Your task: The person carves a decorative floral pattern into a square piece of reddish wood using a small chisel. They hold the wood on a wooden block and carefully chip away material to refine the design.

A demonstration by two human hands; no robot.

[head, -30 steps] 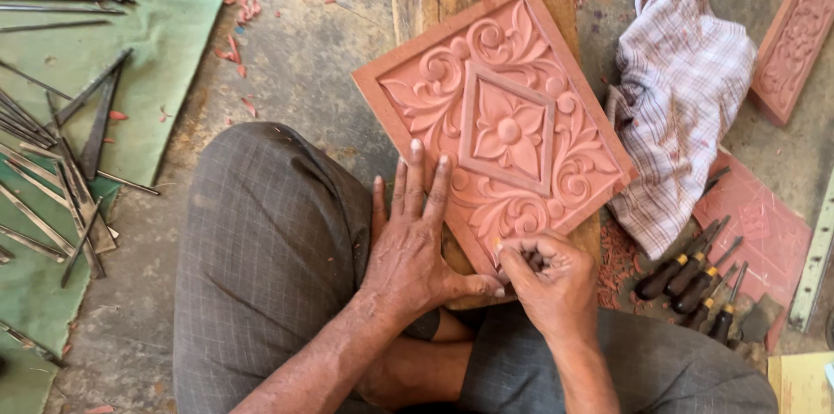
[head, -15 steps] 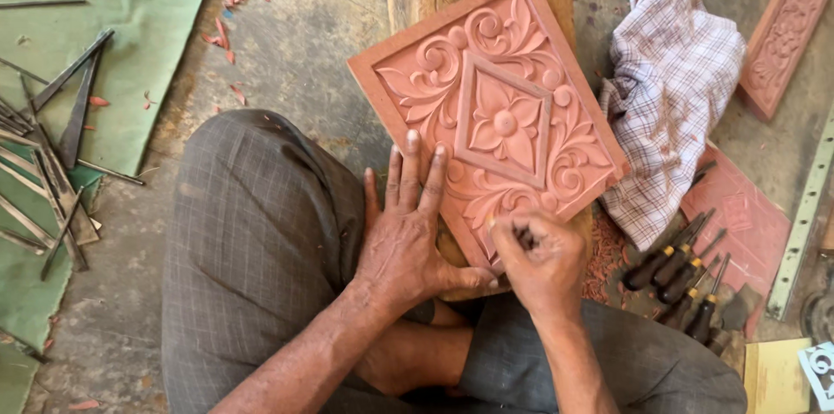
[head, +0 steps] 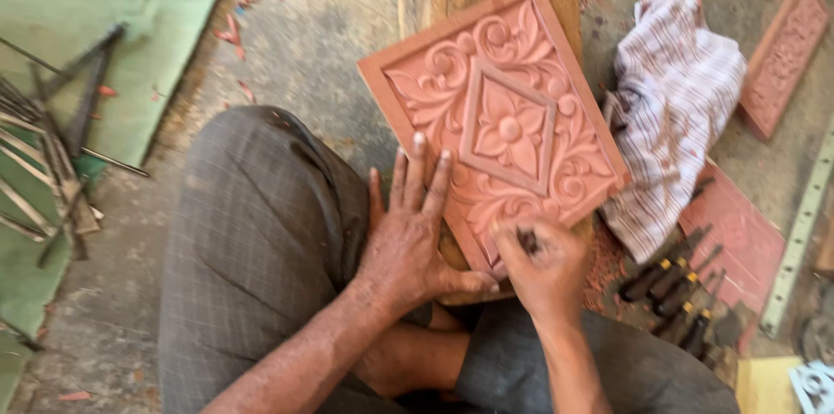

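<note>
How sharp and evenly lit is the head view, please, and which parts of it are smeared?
In the head view the light is soft and even, without glare; the carved tile reads fairly clearly, as do the left hand flat on it and the right hand pinching a small dark tool; the metal rods on the green sheet are streaked by motion blur.

Open floor [head: 287, 58] above the knee, betw green mat [head: 156, 75] and carved clay tile [head: 499, 119]: widest free lane, only small clay chips there. Left side blocked by metal rods [head: 52, 162] strewn on mat. Right of tile: crumpled striped cloth [head: 673, 110] touching its edge, then row of dark-handled chisels [head: 678, 292] on a flat red slab [head: 738, 240]; tight gaps. Left hand [head: 408, 240] and right hand [head: 543, 271] crowd the tile's near corner
</note>
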